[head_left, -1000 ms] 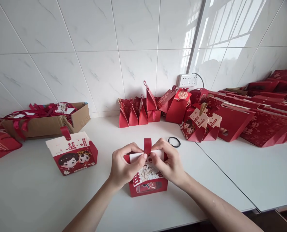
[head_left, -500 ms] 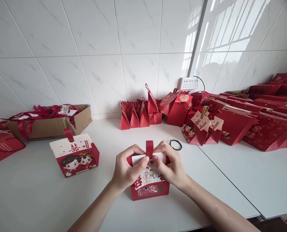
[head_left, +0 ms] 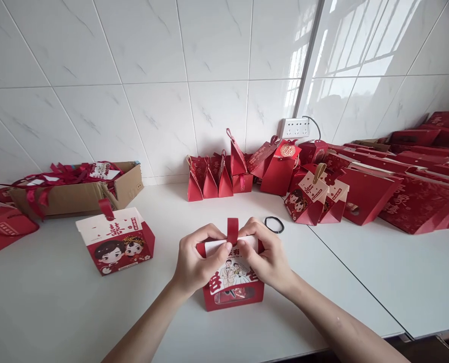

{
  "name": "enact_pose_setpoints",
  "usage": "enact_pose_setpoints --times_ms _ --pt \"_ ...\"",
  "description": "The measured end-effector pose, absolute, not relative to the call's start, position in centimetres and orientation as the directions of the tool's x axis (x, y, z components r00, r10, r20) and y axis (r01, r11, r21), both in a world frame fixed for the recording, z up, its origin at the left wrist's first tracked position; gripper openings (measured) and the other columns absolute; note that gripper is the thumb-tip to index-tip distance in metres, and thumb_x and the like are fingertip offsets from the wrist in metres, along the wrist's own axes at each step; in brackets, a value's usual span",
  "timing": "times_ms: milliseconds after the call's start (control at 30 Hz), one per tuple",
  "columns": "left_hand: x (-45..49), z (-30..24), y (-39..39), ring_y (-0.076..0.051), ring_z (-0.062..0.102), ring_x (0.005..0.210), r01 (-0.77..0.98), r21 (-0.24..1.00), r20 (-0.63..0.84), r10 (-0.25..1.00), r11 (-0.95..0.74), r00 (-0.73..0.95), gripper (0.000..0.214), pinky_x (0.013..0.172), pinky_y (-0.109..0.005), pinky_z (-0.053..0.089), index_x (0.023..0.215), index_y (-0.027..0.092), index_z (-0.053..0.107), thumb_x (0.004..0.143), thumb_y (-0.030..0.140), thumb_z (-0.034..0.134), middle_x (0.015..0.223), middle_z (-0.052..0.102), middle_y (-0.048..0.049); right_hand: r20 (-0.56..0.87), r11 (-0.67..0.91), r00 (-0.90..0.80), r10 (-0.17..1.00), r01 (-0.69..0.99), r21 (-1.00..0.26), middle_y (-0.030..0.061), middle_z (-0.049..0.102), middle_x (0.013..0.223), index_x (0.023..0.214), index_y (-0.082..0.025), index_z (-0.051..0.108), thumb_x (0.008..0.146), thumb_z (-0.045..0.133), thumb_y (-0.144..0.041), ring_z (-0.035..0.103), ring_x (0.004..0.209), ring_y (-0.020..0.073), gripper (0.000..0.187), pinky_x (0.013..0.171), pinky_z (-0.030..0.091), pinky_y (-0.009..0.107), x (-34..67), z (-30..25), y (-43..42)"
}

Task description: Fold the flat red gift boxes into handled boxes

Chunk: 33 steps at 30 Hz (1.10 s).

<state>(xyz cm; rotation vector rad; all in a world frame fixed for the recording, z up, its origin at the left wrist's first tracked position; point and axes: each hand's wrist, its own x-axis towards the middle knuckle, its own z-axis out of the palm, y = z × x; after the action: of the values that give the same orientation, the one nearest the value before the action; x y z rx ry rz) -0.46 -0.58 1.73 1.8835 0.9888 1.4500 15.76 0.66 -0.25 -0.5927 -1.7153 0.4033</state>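
A red and white gift box [head_left: 234,275] stands upright on the white table in front of me. Its front shows a cartoon wedding couple above a clear window with something red inside. A red ribbon loop [head_left: 232,231] sticks up from its top edge. My left hand [head_left: 202,257] pinches the top left of the box, thumb in front and fingers behind. On the top right, my right hand [head_left: 264,254] grips it the same way. Both thumbs press near the ribbon's base, and the fingers behind the box are partly hidden.
Left of my hands stands another gift box [head_left: 120,242] with cartoon faces. Behind it, a cardboard tray [head_left: 73,197] holds red ribbons. A black hair tie [head_left: 274,225] lies beyond my right hand. Small red boxes [head_left: 210,184] and rows of larger ones [head_left: 372,194] line the wall, below a socket strip [head_left: 294,128].
The whole view has shifted very slightly. Both hands keep their pinch on the top of the box, with hardly any visible movement.
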Motion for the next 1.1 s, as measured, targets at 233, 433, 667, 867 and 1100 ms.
enact_pose_setpoints --times_ms 233,433,667,867,1100 --pt "-0.4 1.6 -0.7 -0.012 0.053 0.055 0.2 0.781 0.574 0.806 -0.591 0.143 0.016 0.052 -0.021 0.043 0.067 0.017 0.06 0.078 0.027 0.063 0.06 0.06 0.0 0.825 0.842 -0.167 0.539 0.134 -0.523 -0.0004 0.053 0.07 0.082 -0.021 0.056 0.09 0.054 -0.022 0.049 0.058 0.0127 0.008 0.051 0.04 0.026 15.8 -0.3 0.8" --pt "-0.3 1.6 -0.7 -0.012 0.054 0.055 0.21 0.768 0.591 0.796 -0.605 0.133 0.014 0.051 -0.021 0.043 0.066 0.017 0.06 0.078 0.025 0.062 0.06 0.06 0.0003 0.825 0.837 -0.152 0.545 0.161 -0.523 -0.0015 0.052 0.069 0.081 -0.022 0.056 0.091 0.053 -0.018 0.048 0.058 0.0123 0.011 0.052 0.038 0.025 15.8 -0.6 0.9" --pt "-0.3 1.5 -0.8 -0.011 0.054 0.055 0.203 0.778 0.577 0.804 -0.594 0.143 0.014 0.052 -0.021 0.043 0.067 0.017 0.06 0.079 0.025 0.062 0.061 0.06 0.0002 0.816 0.829 -0.157 0.557 0.157 -0.536 -0.0007 0.053 0.072 0.084 -0.023 0.055 0.095 0.045 -0.018 0.05 0.061 0.0132 0.015 0.055 0.041 0.026 15.9 -0.6 0.8" --pt "-0.8 1.4 -0.3 -0.011 0.054 0.058 0.203 0.799 0.549 0.825 -0.565 0.135 0.014 0.053 -0.02 0.043 0.071 0.017 0.061 0.08 0.028 0.064 0.064 0.062 0.0011 0.756 0.787 -0.278 0.593 0.002 -0.617 0.0025 0.055 0.089 0.121 -0.027 0.044 0.093 0.048 -0.026 0.054 0.07 0.0163 0.028 0.057 0.046 0.029 16.6 -1.0 0.9" --pt "-2.5 0.9 1.8 -0.012 0.053 0.055 0.178 0.872 0.481 0.864 -0.455 -0.148 0.023 0.05 -0.021 0.042 0.071 0.019 0.058 0.076 0.039 0.069 0.06 0.058 0.0024 0.416 0.493 -0.459 0.785 0.057 -0.868 0.0093 0.06 0.116 0.118 -0.023 0.048 0.086 0.061 -0.027 0.06 0.106 0.024 0.035 0.095 0.048 0.045 16.8 -1.3 2.6"
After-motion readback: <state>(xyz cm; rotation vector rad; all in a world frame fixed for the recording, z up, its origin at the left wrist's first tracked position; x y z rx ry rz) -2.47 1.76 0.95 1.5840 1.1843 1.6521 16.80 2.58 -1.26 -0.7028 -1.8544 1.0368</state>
